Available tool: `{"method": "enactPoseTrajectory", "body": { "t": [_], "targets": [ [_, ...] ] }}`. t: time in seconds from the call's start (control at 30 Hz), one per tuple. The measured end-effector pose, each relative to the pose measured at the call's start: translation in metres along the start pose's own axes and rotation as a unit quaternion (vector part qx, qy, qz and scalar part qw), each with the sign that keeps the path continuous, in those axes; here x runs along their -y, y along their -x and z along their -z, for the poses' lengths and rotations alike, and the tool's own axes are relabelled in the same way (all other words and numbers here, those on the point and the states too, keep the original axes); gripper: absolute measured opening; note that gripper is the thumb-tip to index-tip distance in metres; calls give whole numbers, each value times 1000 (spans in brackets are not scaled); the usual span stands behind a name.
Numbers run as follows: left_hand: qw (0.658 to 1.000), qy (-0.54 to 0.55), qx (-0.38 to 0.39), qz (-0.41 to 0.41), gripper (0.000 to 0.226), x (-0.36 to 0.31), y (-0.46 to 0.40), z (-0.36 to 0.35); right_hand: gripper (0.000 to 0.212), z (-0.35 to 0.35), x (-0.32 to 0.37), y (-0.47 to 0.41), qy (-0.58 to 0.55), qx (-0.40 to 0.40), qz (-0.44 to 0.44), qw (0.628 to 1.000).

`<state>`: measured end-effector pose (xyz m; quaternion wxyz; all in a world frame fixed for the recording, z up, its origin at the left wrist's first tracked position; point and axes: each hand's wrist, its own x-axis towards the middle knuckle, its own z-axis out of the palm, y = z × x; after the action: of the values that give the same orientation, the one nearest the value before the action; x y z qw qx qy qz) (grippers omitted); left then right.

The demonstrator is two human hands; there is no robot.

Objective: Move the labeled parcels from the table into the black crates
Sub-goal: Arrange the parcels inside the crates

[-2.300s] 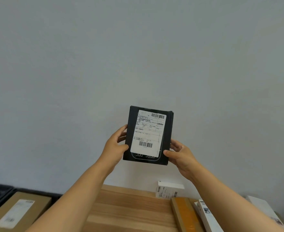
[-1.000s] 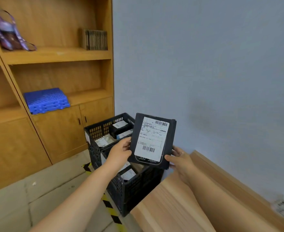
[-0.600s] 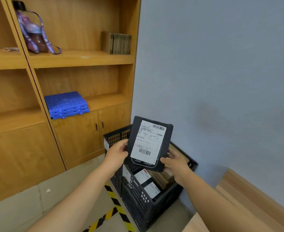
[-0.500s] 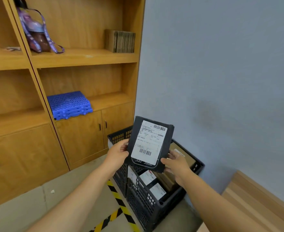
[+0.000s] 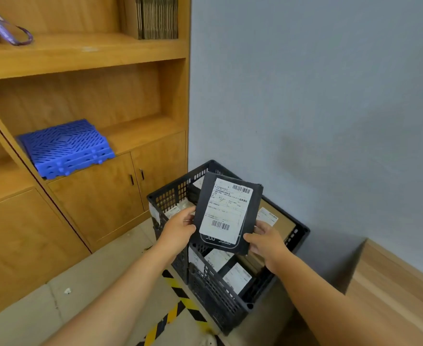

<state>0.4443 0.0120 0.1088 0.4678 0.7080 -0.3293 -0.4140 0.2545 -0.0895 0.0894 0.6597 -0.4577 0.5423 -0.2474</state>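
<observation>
Both hands clasp the black labeled parcel point(image 5: 226, 213): my left hand point(image 5: 178, 229) curls round its left edge, my right hand point(image 5: 264, 239) round its lower right corner. Its long axis stands nearly upright, label toward me. Directly below sit the black crates point(image 5: 233, 305); I judge a straight lowering suffices.

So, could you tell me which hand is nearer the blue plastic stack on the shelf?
Left. The left hand grips the parcel's shelf-side edge; the right hand holds its far edge.

Matt black parcel point(image 5: 226, 213) with paper label point(image 5: 224, 211); perforated plastic crates point(image 5: 215, 298); smooth wood cabinet point(image 5: 93, 196).
</observation>
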Motion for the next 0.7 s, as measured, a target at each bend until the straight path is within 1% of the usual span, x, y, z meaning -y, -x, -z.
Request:
{"method": "enactPoseTrajectory", "body": {
  "t": [0.13,0.27,0.37,0.6,0.7],
  "targets": [
    [999,-29,18,10,55,-3,-57,-9,63,1,5,-49,-12,-16,-13,1000],
    [996,-56,63,29,54,-2,-112,-26,58,9,2,-91,-31,-25,-51,998],
    [992,-63,93,60,53,8,-149,-39,57,17,-4,-120,-24,-43,-79,996],
    [975,-106,139,138,52,54,-214,-67,55,24,-47,-161,12,-85,-135,987],
    [962,-136,164,174,52,75,-233,-84,60,26,-71,-175,22,-120,-164,979]
  ]
}}
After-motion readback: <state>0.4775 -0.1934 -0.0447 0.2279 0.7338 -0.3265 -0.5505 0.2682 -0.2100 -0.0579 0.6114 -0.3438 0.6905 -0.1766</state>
